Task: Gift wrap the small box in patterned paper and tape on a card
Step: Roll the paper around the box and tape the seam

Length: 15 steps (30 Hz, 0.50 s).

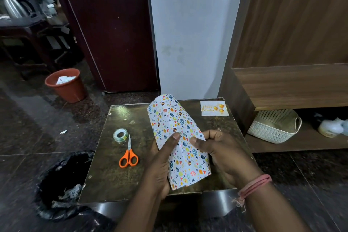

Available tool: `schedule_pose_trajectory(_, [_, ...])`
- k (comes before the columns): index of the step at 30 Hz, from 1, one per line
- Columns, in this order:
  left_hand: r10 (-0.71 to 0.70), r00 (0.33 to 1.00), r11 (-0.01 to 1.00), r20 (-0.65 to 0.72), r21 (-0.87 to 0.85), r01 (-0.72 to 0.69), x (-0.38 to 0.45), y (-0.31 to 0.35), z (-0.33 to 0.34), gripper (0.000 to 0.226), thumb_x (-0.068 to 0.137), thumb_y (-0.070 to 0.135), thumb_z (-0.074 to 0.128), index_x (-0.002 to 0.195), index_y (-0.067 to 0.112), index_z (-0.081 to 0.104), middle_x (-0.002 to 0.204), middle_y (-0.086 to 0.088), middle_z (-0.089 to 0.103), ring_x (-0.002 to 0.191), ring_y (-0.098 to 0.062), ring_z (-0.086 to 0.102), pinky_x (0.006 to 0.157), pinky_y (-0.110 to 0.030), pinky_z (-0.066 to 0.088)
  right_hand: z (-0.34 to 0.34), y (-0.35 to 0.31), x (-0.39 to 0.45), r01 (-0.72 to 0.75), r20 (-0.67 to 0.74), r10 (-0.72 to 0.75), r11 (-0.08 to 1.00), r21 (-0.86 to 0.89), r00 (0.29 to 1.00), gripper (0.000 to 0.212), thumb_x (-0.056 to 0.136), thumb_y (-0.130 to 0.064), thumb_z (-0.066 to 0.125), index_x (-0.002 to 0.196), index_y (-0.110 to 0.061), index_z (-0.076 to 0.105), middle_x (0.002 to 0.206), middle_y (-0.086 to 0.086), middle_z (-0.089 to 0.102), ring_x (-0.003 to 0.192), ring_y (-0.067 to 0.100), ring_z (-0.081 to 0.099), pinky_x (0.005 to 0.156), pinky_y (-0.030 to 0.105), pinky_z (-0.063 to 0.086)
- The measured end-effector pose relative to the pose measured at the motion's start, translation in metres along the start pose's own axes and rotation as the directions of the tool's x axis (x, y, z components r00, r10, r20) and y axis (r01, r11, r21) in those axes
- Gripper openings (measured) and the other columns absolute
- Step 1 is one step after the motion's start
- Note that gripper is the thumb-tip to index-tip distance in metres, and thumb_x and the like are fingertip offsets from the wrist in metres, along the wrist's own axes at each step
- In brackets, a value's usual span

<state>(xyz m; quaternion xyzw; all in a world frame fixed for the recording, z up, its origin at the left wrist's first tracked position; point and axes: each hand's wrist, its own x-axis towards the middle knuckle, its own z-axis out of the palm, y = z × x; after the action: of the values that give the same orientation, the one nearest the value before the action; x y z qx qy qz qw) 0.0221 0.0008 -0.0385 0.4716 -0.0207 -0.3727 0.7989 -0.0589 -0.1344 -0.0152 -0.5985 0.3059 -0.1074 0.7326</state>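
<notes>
White patterned paper is wrapped lengthwise into a tube-like shape above a small worn table. The box is hidden inside the paper. My left hand grips the wrap from the left, thumb pressed on the top overlap. From the right, my right hand holds it, its thumb pinching the paper's edge at the seam. A "Happy Birthday" card lies at the table's far right corner. A roll of clear tape and orange-handled scissors lie on the left of the table.
A black-lined bin stands at the table's near left. On the floor beyond it is an orange bucket. A white woven basket sits on a low wooden shelf to the right. A wall and dark door rise behind.
</notes>
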Motion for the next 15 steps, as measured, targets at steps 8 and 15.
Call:
schedule_pose_trajectory(8, [-0.082,0.996,0.993,0.047,0.087,0.078,-0.002,0.003,0.006,0.043,0.100,0.034,0.059,0.139,0.016,0.059,0.128,-0.010,0.072,0.118,-0.031,0.069,0.105,-0.057,0.051,-0.010,0.012,0.010,-0.102,-0.175,0.097,0.995,-0.016,0.980,0.023,0.084,-0.015,0.082,0.095,0.001,0.070,0.088,0.018,0.077,0.089,0.043,0.074,0.085,0.068,0.054])
schedule_pose_trajectory(15, [0.179,0.982,0.484,-0.061,0.874,-0.034,0.018,-0.011,-0.002,0.054,0.076,0.092,0.050,0.117,0.057,0.056,0.133,0.014,0.059,0.133,-0.021,0.051,0.111,-0.051,0.043,-0.021,0.022,0.017,-0.173,-0.350,0.113,0.974,-0.144,0.930,0.015,0.085,-0.016,0.081,0.086,-0.003,0.072,0.078,0.011,0.077,0.078,0.030,0.075,0.078,0.049,0.062])
